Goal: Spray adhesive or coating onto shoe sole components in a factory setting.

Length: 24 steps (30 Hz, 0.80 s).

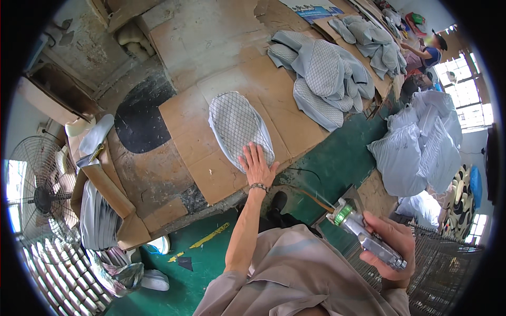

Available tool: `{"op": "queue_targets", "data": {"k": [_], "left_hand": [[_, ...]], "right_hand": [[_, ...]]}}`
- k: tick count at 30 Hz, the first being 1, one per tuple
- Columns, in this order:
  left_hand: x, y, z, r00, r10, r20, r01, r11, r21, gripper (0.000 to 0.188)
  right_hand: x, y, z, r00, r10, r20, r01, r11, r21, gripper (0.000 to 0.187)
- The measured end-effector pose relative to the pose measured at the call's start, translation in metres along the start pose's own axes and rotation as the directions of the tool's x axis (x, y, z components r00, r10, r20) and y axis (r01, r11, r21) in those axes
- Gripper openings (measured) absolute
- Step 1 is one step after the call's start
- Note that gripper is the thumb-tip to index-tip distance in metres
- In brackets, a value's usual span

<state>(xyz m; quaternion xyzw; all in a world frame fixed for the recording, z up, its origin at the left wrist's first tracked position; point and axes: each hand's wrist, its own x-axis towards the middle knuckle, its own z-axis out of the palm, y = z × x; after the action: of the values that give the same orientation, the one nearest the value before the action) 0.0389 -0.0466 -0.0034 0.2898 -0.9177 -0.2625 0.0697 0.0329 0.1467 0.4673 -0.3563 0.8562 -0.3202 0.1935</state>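
A grey oval cover with quilted diamond stitching (238,124) lies on the cardboard-topped table in front of me. My left hand (258,166) rests flat on its near end, fingers spread, a bracelet round the wrist. At the lower right, my right hand (392,239) is closed round a metal spray gun (366,234) with a green ring near its front. The gun points up and left, off the table's near edge. A thin pale streak shows by its nozzle, and a brownish hose runs behind it.
A pile of similar grey quilted pieces (329,79) lies farther right on the table (195,163). To the left are a black oval patch (142,113), a box of grey pieces (97,210) and a fan (42,200). White sacks (421,142) stand right; another person (429,52) is at far right.
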Motion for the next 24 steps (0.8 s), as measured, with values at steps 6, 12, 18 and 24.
{"op": "queue_targets", "data": {"k": [6, 12, 18, 24], "left_hand": [[-0.038, -0.009, -0.016, 0.977, 0.180, -0.115, -0.194, 0.972, -0.133, 0.082], [-0.129, -0.034, -0.022, 0.981, -0.111, 0.159, 0.178, 0.839, -0.514, 0.029], [-0.266, -0.176, 0.074, 0.678, -0.556, 0.481, 0.594, 0.799, 0.086, 0.045], [-0.340, -0.171, 0.075, 0.010, -0.730, 0.683, 0.998, -0.031, -0.048, 0.032]], "right_hand": [[-0.021, 0.030, -0.015, 0.997, -0.020, 0.069, 0.013, 0.996, 0.093, 0.065], [-0.041, 0.070, -0.026, 0.999, -0.048, -0.017, 0.049, 0.997, 0.063, 0.065], [-0.047, 0.095, -0.036, 0.991, -0.096, -0.093, 0.103, 0.991, 0.080, 0.065], [-0.062, 0.125, -0.051, 0.998, -0.064, -0.018, 0.066, 0.990, 0.127, 0.062]]}}
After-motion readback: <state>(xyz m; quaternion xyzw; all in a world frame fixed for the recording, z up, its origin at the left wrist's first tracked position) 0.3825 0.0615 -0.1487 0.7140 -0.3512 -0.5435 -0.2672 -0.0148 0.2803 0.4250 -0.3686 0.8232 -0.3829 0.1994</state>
